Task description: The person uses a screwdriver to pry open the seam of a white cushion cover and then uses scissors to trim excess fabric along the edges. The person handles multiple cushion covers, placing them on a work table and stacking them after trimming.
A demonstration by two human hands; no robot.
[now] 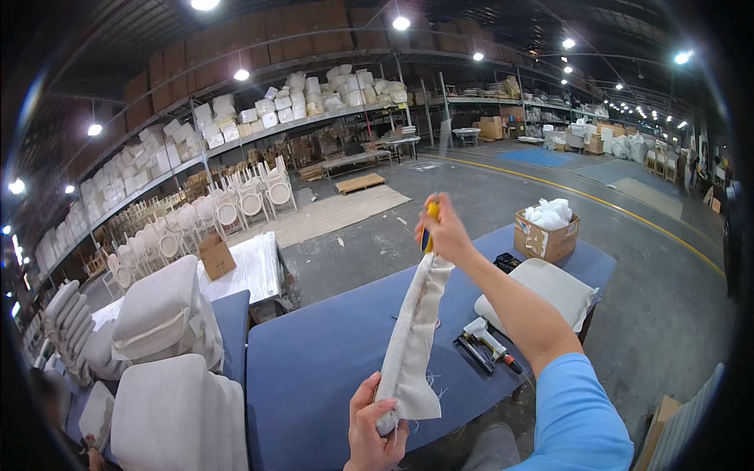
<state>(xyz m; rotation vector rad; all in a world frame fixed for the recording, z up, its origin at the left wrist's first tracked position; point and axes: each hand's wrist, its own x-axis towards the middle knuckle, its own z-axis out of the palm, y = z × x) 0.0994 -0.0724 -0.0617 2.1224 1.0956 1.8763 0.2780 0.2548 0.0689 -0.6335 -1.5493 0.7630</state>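
My left hand (375, 428) grips the near end of a long narrow piece covered in light grey fabric (410, 337), its thumb on top. A loose flap with frayed threads hangs along the right side of the piece. At the far end, my right hand (446, 230) is closed around a tool with a yellow and dark blue handle (429, 231); its kind is not clear. The piece slants up and away above a blue-covered table (314, 361). To its right, a pneumatic staple gun (487, 344) lies on the table with its hose attached.
Beyond the staple gun lie a light grey cushion (542, 292) and a cardboard box (550, 243) of white stuffing. Stacked cushions (173, 412) stand at the left, near another person's hand (96, 457). White chair frames (228, 212) and loaded shelving (275, 125) are farther back.
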